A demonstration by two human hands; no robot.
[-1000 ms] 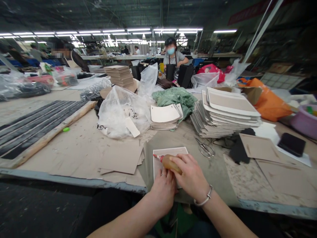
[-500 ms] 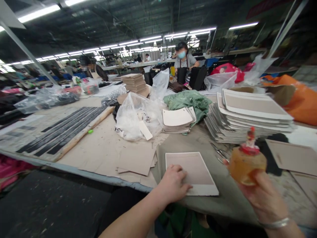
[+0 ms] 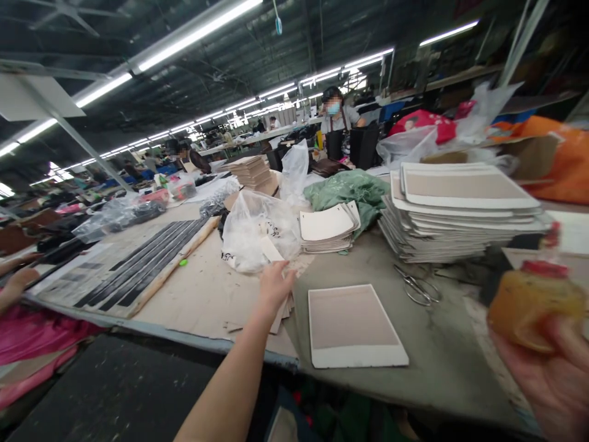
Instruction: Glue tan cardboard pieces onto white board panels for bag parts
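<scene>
My right hand (image 3: 547,374), at the right edge, grips a squat bottle of amber liquid (image 3: 536,307) with a red cap; it looks like glue. My left hand (image 3: 275,283) is over a small pile of greyish-brown cards (image 3: 278,324), fingers stretched forward and apart; whether they touch the top card is hidden. Between the hands lies a flat beige panel with a white border (image 3: 352,325) on the green-grey table covering. Metal scissors (image 3: 418,288) rest to the right of this panel.
Behind the panel stand a tall stack of bordered panels (image 3: 464,215) and a smaller stack of white pieces (image 3: 326,227). A clear plastic bag (image 3: 255,230) and black strips (image 3: 151,264) lie left. Another person's hand (image 3: 16,285) shows at the far left; a masked person (image 3: 338,116) is behind.
My left hand has left the bordered panel and moved left to the card pile. My right hand has carried the bottle further right, away from the panel. The view has tilted.
</scene>
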